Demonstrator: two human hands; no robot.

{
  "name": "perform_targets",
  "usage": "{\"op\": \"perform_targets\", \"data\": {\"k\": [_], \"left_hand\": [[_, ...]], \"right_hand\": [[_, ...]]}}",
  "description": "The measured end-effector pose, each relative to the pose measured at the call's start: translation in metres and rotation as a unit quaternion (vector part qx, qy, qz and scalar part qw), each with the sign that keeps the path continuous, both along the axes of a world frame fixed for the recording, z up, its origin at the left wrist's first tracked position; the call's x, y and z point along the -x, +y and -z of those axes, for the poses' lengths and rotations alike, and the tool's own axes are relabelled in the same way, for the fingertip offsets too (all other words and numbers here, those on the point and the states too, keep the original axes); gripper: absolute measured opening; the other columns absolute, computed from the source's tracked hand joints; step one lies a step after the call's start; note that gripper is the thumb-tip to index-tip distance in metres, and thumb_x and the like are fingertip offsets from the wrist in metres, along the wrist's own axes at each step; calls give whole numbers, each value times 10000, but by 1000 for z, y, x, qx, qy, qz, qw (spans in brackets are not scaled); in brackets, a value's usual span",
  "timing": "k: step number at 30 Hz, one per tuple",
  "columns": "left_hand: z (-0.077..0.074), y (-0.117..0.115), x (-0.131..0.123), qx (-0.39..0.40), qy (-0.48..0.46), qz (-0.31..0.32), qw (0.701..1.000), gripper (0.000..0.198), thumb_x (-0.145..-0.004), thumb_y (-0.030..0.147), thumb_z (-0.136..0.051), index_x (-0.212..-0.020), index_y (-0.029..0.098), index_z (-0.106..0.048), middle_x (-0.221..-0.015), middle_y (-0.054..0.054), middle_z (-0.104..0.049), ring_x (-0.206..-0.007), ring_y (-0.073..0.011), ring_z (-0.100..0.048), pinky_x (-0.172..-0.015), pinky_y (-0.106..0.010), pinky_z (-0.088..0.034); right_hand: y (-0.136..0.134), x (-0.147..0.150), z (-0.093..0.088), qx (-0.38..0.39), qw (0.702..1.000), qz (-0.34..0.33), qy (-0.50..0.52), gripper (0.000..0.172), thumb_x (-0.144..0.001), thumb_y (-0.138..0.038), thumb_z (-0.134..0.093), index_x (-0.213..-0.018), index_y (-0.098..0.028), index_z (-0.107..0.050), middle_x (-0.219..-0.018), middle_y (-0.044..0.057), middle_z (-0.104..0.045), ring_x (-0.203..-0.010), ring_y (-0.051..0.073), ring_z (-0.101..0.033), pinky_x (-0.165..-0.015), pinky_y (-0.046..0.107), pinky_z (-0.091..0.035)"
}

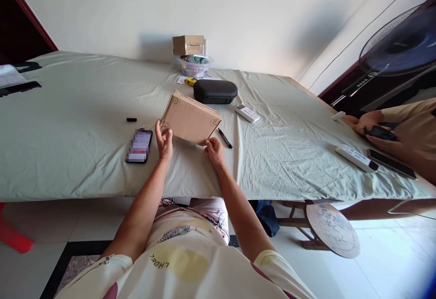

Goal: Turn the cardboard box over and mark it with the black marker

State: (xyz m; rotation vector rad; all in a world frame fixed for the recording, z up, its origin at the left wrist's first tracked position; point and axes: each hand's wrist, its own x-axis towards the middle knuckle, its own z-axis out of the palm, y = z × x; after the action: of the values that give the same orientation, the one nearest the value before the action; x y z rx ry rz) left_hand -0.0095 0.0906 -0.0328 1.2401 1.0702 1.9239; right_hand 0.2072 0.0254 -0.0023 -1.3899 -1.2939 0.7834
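I have the brown cardboard panel (190, 119) pinched in both hands, tilted over the pale green tablecloth (85, 108), in front of the black hard-shell case (215, 92) and between the smartphone (139, 147) and the black marker pen (225, 138). My left hand (164, 144) grips the lower left corner, thumb on the face; my right hand (214, 151) nips the near edge towards the right. I can't tell whether the far edge touches the cloth. I'd judge it light and fairly stiff, dry enough not to slip, and hardly fragile, though its corners could crush. The far and right edges look layered, so I'd hold opposite edges through their full thickness, pressing gently, lest layers slide or bend.
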Motion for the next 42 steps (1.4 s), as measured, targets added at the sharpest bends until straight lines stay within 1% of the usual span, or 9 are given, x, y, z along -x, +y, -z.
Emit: {"op": "perform_targets", "data": {"k": [5,10,16,20,27,33,37,40,42], "left_hand": [[-8,-2,1,-28,13,-6,1000,1104,-897,797,-641,-1720,319,-82,-1777,-196,-274,-1556,-304,-475,-1232,-468,-477],[-6,-2,-1,-15,-1,15,1000,1194,-872,762,-706,-1717,342,26,-1780,-199,-250,-1571,-295,-456,-1247,-468,-464],[-3,-11,-25,32,-25,218,975,1160,-802,666,-842,-1681,322,-169,-1564,-181,-564,-1391,-290,-623,-1159,-466,-537],[-2,-19,-37,40,8,296,954,1210,-767,620,-891,-1681,379,-136,-1615,-148,-503,-1417,-293,-595,-1150,-472,-545],[-5,-29,-40,25,102,227,968,1287,-842,681,-795,-1715,260,52,-1714,-237,-325,-1560,-351,-440,-1254,-491,-433],[-1,-28,-43,34,124,191,973,1036,-945,540,-706,-1711,240,-76,-1717,-192,-369,-1552,-306,-452,-1299,-465,-368],[5,-24,-41,51,132,167,976,957,-934,433,-731,-1690,234,-179,-1708,-178,-396,-1577,-306,-423,-1327,-475,-323],[10,-21,-40,42,124,169,977,932,-922,371,-742,-1683,249,-216,-1713,-164,-396,-1588,-308,-410,-1338,-499,-303],[13,-19,-40,35,120,167,978,932,-911,338,-749,-1684,272,-232,-1738,-146,-363,-1609,-309,-379,-1351,-516,-274]], "right_hand": [[1,3,2,53,996,-68,31,450,-863,-679,-676,-845,-234,-613,-832,29,-786,-518,117,-622,-497,242,-438],[-2,7,0,52,992,-95,61,426,-851,-654,-705,-883,-236,-627,-917,35,-797,-534,114,-635,-506,248,-448],[-5,13,-4,55,981,-122,140,446,-819,-644,-754,-954,-234,-642,-979,53,-800,-510,96,-594,-455,240,-401],[-5,18,-1,76,969,-157,177,459,-775,-640,-784,-903,-226,-631,-941,49,-789,-499,86,-596,-419,220,-382],[-1,23,5,128,953,-181,209,484,-716,-627,-825,-896,-219,-635,-904,51,-798,-493,85,-621,-388,192,-388],[-2,24,-2,151,956,-174,181,422,-788,-587,-804,-882,-194,-681,-898,78,-811,-495,82,-613,-376,183,-367],[-8,14,-12,186,943,-232,147,456,-794,-619,-812,-891,-184,-717,-840,78,-808,-482,93,-607,-378,193,-351],[-8,1,-13,144,948,-254,130,517,-749,-700,-819,-833,-205,-695,-778,50,-773,-485,106,-593,-398,219,-345],[-4,-8,-11,54,972,-169,156,552,-765,-771,-761,-777,-235,-627,-671,4,-681,-477,103,-524,-426,239,-349]]}}
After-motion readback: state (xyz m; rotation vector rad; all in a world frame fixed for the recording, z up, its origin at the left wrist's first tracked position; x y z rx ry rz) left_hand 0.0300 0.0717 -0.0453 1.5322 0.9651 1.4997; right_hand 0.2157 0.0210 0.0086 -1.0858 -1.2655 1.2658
